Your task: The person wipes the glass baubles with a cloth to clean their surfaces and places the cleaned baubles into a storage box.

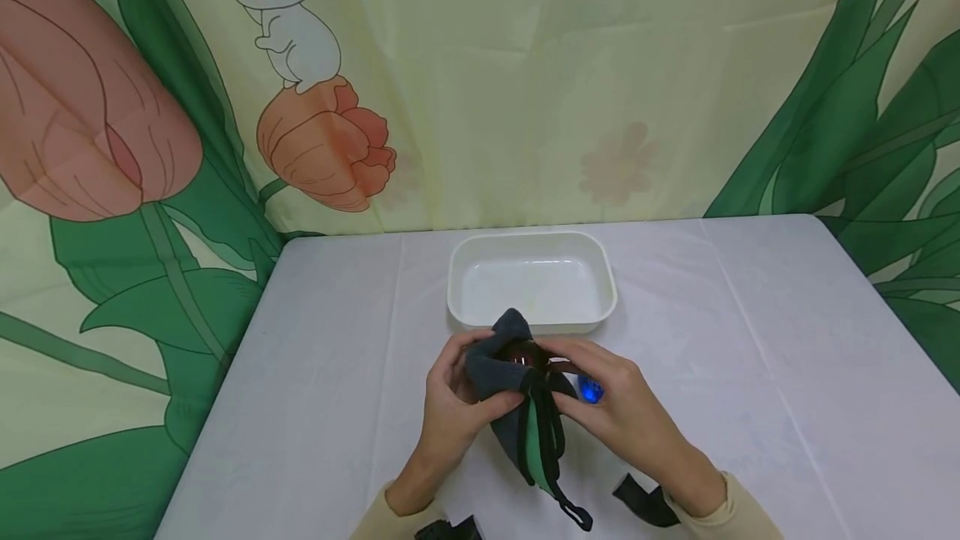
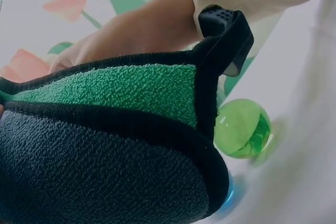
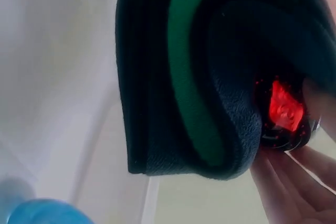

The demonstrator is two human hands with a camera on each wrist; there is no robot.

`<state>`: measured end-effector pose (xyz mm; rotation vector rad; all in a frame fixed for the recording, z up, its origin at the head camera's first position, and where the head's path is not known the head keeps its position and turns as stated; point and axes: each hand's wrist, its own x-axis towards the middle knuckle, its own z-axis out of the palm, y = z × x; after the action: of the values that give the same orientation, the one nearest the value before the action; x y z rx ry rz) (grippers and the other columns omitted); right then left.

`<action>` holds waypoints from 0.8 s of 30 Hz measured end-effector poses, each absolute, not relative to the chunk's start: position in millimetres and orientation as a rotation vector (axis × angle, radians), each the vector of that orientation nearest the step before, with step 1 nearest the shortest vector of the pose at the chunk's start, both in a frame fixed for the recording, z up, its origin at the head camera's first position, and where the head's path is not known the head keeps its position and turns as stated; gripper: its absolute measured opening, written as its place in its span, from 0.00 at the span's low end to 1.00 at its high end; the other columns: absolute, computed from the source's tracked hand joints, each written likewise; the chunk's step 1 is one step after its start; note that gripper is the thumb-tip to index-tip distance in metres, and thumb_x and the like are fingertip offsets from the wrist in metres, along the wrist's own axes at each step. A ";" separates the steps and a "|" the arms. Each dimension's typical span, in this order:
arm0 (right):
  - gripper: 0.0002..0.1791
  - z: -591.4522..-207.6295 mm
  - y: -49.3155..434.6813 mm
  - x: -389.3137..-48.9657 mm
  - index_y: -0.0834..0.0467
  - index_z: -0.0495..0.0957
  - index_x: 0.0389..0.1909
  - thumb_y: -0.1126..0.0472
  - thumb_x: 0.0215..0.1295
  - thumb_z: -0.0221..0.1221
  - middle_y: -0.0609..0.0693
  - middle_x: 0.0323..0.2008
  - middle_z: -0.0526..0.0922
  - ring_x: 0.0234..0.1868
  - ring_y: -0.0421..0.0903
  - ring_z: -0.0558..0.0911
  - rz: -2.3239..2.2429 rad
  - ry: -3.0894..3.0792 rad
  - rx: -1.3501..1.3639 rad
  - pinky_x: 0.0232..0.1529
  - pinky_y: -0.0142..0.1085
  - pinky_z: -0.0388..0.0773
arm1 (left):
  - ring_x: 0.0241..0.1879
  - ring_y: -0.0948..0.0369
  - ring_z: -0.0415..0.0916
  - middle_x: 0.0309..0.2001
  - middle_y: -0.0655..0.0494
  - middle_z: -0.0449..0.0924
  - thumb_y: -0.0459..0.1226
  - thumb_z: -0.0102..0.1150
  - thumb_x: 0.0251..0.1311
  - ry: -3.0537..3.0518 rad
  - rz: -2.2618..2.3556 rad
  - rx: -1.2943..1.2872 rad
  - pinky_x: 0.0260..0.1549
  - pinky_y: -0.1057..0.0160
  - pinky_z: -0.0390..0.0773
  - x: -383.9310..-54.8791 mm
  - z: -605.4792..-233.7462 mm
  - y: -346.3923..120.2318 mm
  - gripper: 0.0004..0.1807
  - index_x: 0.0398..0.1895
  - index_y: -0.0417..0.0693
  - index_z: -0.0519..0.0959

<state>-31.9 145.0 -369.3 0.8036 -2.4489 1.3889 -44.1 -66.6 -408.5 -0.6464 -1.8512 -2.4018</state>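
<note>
Both hands hold a folded cleaning cloth (image 1: 506, 427), grey-blue on one side and green on the other, with black edging and a hanging loop. A clear red ball (image 3: 286, 111) sits in its fold, partly covered. My left hand (image 1: 461, 407) grips the cloth from the left, thumb on the near fold. My right hand (image 1: 622, 394) pinches the cloth's right side, fingertips right by the ball. A blue ball (image 1: 590, 390) shows between the right thumb and forefinger. In the left wrist view, a clear green ball (image 2: 243, 128) lies below the cloth's edge.
A white rectangular tray (image 1: 532, 327) stands on the white-covered table (image 1: 337, 373) just beyond the hands. Behind hangs a curtain (image 1: 487, 90) printed with tulips and a white animal. Black straps (image 1: 648, 502) show at the wrists.
</note>
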 end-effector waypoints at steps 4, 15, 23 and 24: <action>0.37 -369.4 146.1 -32.8 0.55 0.73 0.66 0.72 0.53 0.71 0.51 0.63 0.77 0.61 0.47 0.77 1.241 -2.388 0.941 0.60 0.23 0.72 | 0.56 0.55 0.78 0.57 0.41 0.78 0.25 0.70 0.50 -1.858 -2.404 -0.613 0.57 0.62 0.78 -43.6 -406.1 -66.0 0.34 0.63 0.35 0.67; 0.28 -369.8 144.9 -32.3 0.56 0.76 0.63 0.70 0.61 0.66 0.52 0.62 0.78 0.60 0.47 0.78 1.241 -2.334 1.000 0.57 0.23 0.74 | 0.57 0.55 0.78 0.58 0.42 0.77 0.26 0.71 0.50 -1.870 -2.431 -0.590 0.57 0.61 0.78 -41.6 -404.0 -65.7 0.35 0.63 0.37 0.67; 0.37 -370.5 141.8 -27.3 0.52 0.75 0.64 0.79 0.52 0.67 0.46 0.60 0.80 0.55 0.43 0.82 1.488 -2.456 0.772 0.49 0.33 0.83 | 0.57 0.55 0.78 0.58 0.44 0.78 0.27 0.71 0.51 -1.884 -2.410 -0.567 0.57 0.62 0.78 -39.1 -406.9 -65.6 0.34 0.62 0.38 0.69; 0.38 -370.6 141.6 -26.7 0.52 0.75 0.64 0.78 0.51 0.68 0.46 0.60 0.80 0.55 0.43 0.82 1.450 -2.458 0.774 0.50 0.32 0.82 | 0.56 0.55 0.78 0.58 0.44 0.78 0.27 0.71 0.51 -1.883 -2.405 -0.565 0.57 0.62 0.78 -38.9 -406.7 -65.5 0.33 0.62 0.38 0.69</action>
<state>-26.7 141.6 -370.6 0.7740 -2.4576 1.4501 -38.9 -65.5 -406.7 -0.5645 -1.8830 -2.4052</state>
